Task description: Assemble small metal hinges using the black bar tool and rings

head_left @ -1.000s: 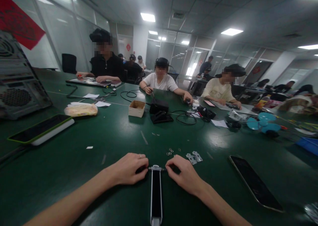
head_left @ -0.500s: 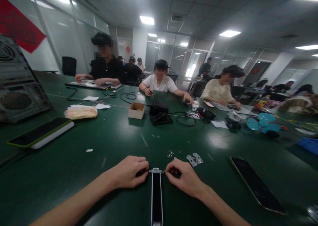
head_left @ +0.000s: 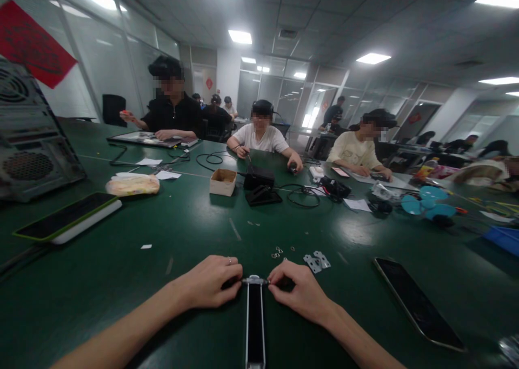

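Note:
A long black bar with silver edges lies on the green table, pointing away from me. Across its far end sits a small metal fitting. My left hand pinches the fitting's left end between thumb and fingers, a ring on one finger. At the right end, the thumb and index finger of my right hand are pressed together on a tiny part too small to name. Several small metal rings and flat silver brackets lie just beyond my right hand.
A phone lies at the right, and a green-edged device at the left. Farther off are a small open box, a black device, cables and a blue fan. Several people sit across the table.
My right hand has shifted very slightly left; my left hand is nearly unchanged. Across the table, one person's hand has risen with an orange item, and another's hand has moved left.

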Available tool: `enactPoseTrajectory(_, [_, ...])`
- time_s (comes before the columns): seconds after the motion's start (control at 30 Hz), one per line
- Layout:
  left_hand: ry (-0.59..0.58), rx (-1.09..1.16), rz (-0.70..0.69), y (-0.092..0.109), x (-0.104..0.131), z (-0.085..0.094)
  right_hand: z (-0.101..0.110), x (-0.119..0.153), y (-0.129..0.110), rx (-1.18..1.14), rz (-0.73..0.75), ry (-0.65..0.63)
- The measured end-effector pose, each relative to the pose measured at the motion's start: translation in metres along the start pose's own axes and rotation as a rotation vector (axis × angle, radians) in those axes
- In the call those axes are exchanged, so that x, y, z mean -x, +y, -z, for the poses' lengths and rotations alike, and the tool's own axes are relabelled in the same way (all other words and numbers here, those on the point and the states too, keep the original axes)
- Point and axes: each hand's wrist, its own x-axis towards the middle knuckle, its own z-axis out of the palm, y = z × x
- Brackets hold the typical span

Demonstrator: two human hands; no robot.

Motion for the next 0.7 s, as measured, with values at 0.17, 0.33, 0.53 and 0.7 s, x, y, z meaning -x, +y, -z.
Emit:
enactPoseTrajectory(0.17, [-0.015, -0.004, 0.003, 0.0014, -0.0003, 0.0021, -0.0035, 0.0002, 0.0028, 0.026, -0.027, -0.012])
enactPoseTrajectory(0.33, [-0.012, -0.02, 0.0, 0.0006, -0.0007, 0.0002, -0.0085, -0.0007, 0.0027, 0.018, -0.028, -0.01])
enactPoseTrajectory(0.53, [0.007, -0.023, -0.011, 0.0001, -0.0008, -0.0004, -0.008, -0.0031, -0.0005, 0.076, -0.029, -0.011])
enactPoseTrajectory(0.7, [-0.003, -0.033, 0.0, 0.0009, -0.0007, 0.0, -0.0061, -0.0031, -0.0031, 0.109, -0.018, -0.023])
